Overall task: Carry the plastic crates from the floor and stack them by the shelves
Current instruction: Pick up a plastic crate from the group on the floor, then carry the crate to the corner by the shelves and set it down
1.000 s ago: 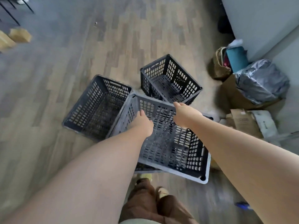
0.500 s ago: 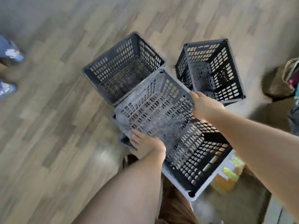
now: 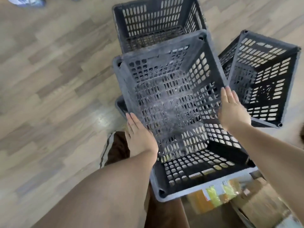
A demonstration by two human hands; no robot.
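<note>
A dark grey slotted plastic crate (image 3: 172,102) fills the middle of the view, tilted with its open top facing me. My left hand (image 3: 139,137) presses flat on its left rim and my right hand (image 3: 233,111) presses flat on its right rim, so the crate is held between my palms. The rim of another crate (image 3: 119,105) peeks out just under it at the left. Two more dark crates stand on the wooden floor: one beyond (image 3: 158,22) and one to the right (image 3: 266,76), both open side up.
Cardboard boxes and yellow packets (image 3: 218,195) lie at the bottom right, partly under the held crate. Another person's shoes (image 3: 26,0) show at the top left. My brown trousers (image 3: 115,148) are below my left hand. Wooden floor (image 3: 49,96) stretches to the left.
The view has swung round and closer over the crates. The held crate has turned and come nearer to me, and both hands now lie flat along its side rims.
</note>
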